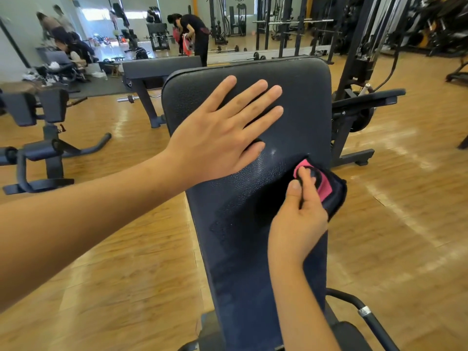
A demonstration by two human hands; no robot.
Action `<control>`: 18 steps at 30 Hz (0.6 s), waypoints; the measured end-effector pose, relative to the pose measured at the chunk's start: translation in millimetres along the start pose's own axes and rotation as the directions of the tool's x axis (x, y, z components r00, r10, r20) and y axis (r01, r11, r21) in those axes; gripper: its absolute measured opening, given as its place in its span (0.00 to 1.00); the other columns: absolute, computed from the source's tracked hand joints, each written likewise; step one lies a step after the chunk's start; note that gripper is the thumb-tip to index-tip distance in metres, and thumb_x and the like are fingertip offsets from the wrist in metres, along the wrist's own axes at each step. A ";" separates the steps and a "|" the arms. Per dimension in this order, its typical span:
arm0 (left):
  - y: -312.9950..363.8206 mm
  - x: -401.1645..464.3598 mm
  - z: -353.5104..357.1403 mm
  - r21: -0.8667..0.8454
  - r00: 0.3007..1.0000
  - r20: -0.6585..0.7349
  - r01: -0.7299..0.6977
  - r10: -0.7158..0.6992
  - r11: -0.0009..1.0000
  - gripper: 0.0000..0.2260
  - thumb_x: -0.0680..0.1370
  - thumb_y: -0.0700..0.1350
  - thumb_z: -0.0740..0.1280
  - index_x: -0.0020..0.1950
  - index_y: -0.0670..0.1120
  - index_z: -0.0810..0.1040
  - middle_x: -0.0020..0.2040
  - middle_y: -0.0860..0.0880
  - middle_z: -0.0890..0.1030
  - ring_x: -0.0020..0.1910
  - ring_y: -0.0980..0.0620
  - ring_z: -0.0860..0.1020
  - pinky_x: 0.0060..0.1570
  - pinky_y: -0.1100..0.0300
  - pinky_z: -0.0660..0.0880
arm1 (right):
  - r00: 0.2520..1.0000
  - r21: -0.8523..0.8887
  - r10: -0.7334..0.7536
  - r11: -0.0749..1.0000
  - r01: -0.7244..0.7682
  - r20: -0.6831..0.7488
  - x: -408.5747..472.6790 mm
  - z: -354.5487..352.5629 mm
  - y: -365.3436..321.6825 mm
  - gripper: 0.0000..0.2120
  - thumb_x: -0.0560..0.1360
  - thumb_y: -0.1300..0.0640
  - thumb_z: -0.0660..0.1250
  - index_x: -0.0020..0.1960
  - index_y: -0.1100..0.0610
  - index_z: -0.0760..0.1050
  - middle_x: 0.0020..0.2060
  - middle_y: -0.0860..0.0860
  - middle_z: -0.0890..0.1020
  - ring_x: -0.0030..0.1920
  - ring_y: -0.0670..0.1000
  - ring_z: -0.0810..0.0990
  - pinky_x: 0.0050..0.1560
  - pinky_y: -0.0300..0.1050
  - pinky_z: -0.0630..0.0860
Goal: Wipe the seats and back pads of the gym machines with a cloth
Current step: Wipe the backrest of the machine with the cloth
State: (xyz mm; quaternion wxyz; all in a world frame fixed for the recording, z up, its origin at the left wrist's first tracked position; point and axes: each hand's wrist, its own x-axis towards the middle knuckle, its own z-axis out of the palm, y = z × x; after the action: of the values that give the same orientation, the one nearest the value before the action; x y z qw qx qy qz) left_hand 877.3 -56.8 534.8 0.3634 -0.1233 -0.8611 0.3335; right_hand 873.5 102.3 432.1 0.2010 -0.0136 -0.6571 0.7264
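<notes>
A long black back pad [301, 102] of an incline bench rises through the middle of the head view. My left hand [222, 130] lies flat on its upper part, fingers spread, holding nothing. My right hand [298, 216] grips a folded pink and dark cloth [326, 188] and presses it against the pad's right edge, about halfway up. A damp sheen shows on the pad just left of the cloth. The seat below the pad is mostly hidden by my right forearm.
Wooden floor surrounds the bench. A black machine [45, 138] stands at the left, a flat bench [157, 69] behind the pad, a cable machine frame [354, 117] at the right. A person in black [195, 34] bends over at the back, by a mirror wall.
</notes>
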 end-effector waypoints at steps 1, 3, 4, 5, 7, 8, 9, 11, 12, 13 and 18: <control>0.0 0.0 0.0 -0.001 1.000 0.000 0.001 -0.001 1.000 0.26 0.87 0.55 0.50 0.83 0.46 0.59 0.84 0.44 0.56 0.83 0.45 0.55 0.79 0.39 0.53 | 1.000 0.006 -0.007 1.000 0.007 0.023 -9.8 1.5 -0.7 0.14 0.81 0.57 0.64 0.65 0.49 0.78 0.62 0.48 0.81 0.68 0.45 0.74 0.67 0.48 0.71; -0.5 0.4 -0.2 -0.007 1.000 -0.003 0.001 -0.001 1.000 0.25 0.87 0.55 0.51 0.83 0.46 0.59 0.84 0.44 0.56 0.83 0.45 0.55 0.79 0.39 0.53 | 0.992 0.018 -0.034 0.999 0.032 0.118 -31.8 -0.4 -2.2 0.15 0.80 0.59 0.64 0.65 0.48 0.77 0.64 0.48 0.80 0.69 0.44 0.73 0.67 0.42 0.70; -0.7 0.4 -0.2 -0.011 1.000 -0.005 0.000 0.000 1.000 0.25 0.87 0.55 0.51 0.83 0.46 0.59 0.84 0.44 0.56 0.83 0.45 0.55 0.79 0.39 0.53 | 0.983 0.017 -0.049 0.999 0.046 0.177 -41.7 -3.1 -1.2 0.16 0.80 0.59 0.65 0.65 0.46 0.76 0.64 0.48 0.80 0.68 0.44 0.74 0.66 0.39 0.70; -0.7 0.1 0.0 -0.011 1.000 -0.006 0.001 -0.001 1.000 0.25 0.87 0.55 0.51 0.83 0.46 0.59 0.84 0.44 0.56 0.83 0.45 0.55 0.79 0.39 0.53 | 0.971 0.015 -0.059 0.998 0.057 0.230 -49.5 -6.7 -0.1 0.17 0.80 0.59 0.65 0.64 0.43 0.76 0.63 0.49 0.80 0.65 0.44 0.76 0.65 0.37 0.71; -0.4 -0.1 0.0 -0.006 1.000 -0.007 -0.001 0.001 1.000 0.25 0.87 0.55 0.51 0.83 0.46 0.59 0.83 0.44 0.57 0.83 0.44 0.55 0.79 0.39 0.53 | 0.953 0.015 -0.052 0.999 0.050 0.299 -55.8 -15.2 2.4 0.16 0.79 0.57 0.66 0.62 0.38 0.75 0.59 0.50 0.83 0.59 0.43 0.79 0.62 0.36 0.73; -0.4 -0.1 0.0 -0.006 1.000 -0.006 -0.003 0.003 1.000 0.25 0.87 0.55 0.51 0.83 0.46 0.59 0.83 0.44 0.57 0.83 0.44 0.55 0.79 0.39 0.54 | 0.951 0.018 -0.035 0.999 0.031 0.307 -53.5 -19.7 1.6 0.16 0.79 0.56 0.66 0.61 0.38 0.76 0.57 0.48 0.84 0.57 0.42 0.79 0.60 0.37 0.75; -0.6 0.0 -0.1 -0.008 1.000 -0.006 -0.005 0.005 1.000 0.25 0.87 0.55 0.51 0.83 0.46 0.59 0.83 0.44 0.57 0.83 0.44 0.55 0.79 0.39 0.54 | 0.955 0.026 -0.021 1.000 0.014 0.296 -47.3 -23.5 -0.1 0.15 0.79 0.56 0.66 0.61 0.39 0.78 0.56 0.46 0.84 0.56 0.40 0.80 0.58 0.37 0.76; -1.3 0.2 -0.6 -0.015 1.000 -0.004 -0.005 0.005 1.000 0.25 0.87 0.55 0.51 0.83 0.46 0.59 0.83 0.44 0.57 0.83 0.44 0.55 0.79 0.39 0.54 | 0.975 0.068 0.004 0.997 -0.019 0.222 -27.9 -30.1 -5.5 0.13 0.79 0.56 0.65 0.61 0.43 0.80 0.54 0.42 0.84 0.55 0.37 0.79 0.56 0.35 0.75; -1.9 0.2 -0.8 -0.017 1.000 0.003 -0.006 0.006 1.000 0.26 0.87 0.55 0.50 0.83 0.46 0.59 0.84 0.44 0.56 0.83 0.44 0.55 0.79 0.39 0.53 | 0.988 0.111 0.014 0.993 -0.031 0.156 -15.2 -31.9 -9.7 0.13 0.80 0.56 0.65 0.61 0.45 0.81 0.54 0.40 0.84 0.57 0.37 0.79 0.58 0.36 0.75; -2.4 0.3 -1.2 -0.019 1.000 0.011 -0.007 0.008 1.000 0.26 0.87 0.55 0.50 0.83 0.46 0.58 0.84 0.44 0.56 0.83 0.44 0.54 0.79 0.39 0.53 | 0.997 0.155 0.023 0.987 -0.034 0.073 -0.9 -32.8 -13.1 0.13 0.80 0.57 0.64 0.61 0.47 0.81 0.54 0.40 0.84 0.58 0.38 0.79 0.61 0.40 0.74; -3.9 2.3 -3.9 -0.029 1.000 0.012 -0.024 0.025 0.999 0.26 0.87 0.55 0.51 0.83 0.46 0.58 0.83 0.43 0.56 0.83 0.44 0.55 0.79 0.39 0.54 | 0.997 0.153 -0.053 0.986 0.060 -0.053 36.8 -11.3 -28.9 0.14 0.80 0.57 0.62 0.64 0.50 0.79 0.56 0.43 0.83 0.60 0.41 0.79 0.60 0.40 0.75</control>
State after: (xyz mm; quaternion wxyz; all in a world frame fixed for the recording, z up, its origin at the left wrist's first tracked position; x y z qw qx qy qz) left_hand 878.5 -56.8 540.6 0.3524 -0.1370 -0.8664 0.3263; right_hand 850.8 126.0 467.3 0.2379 0.0032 -0.5937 0.7687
